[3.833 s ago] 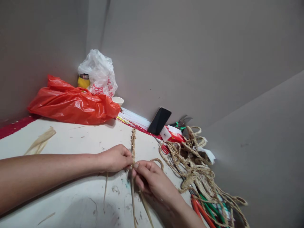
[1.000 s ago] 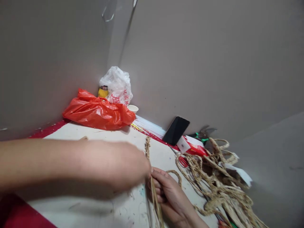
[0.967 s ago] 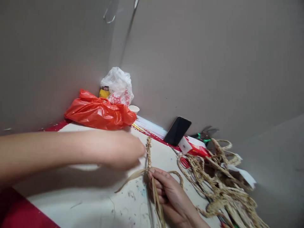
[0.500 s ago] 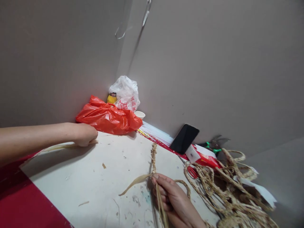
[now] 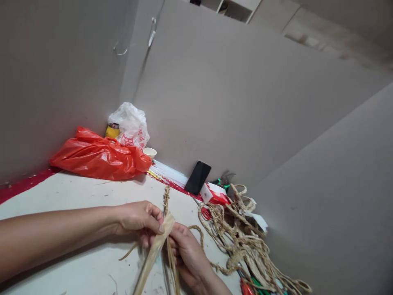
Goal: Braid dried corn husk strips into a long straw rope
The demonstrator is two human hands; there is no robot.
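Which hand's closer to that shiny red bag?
Left. The left hand is in front of the red bag, toward its right; the right hand is farther off to the right.

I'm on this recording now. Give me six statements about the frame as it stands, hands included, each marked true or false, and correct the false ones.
1. The left hand and right hand are close together over the white tabletop. True.
2. The left hand lies flat with its fingers spread. False: it pinches a broad pale strip.
3. The white cup stands at the right end of the red bag. True.
4. The red bag is at the picture's right edge. False: it lies on the left; the braided rope pile is on the right.
5. The phone is tilted, with its dark screen showing. True.
6. The phone is buried in the braided rope pile. False: it is in plain view, left of the pile.
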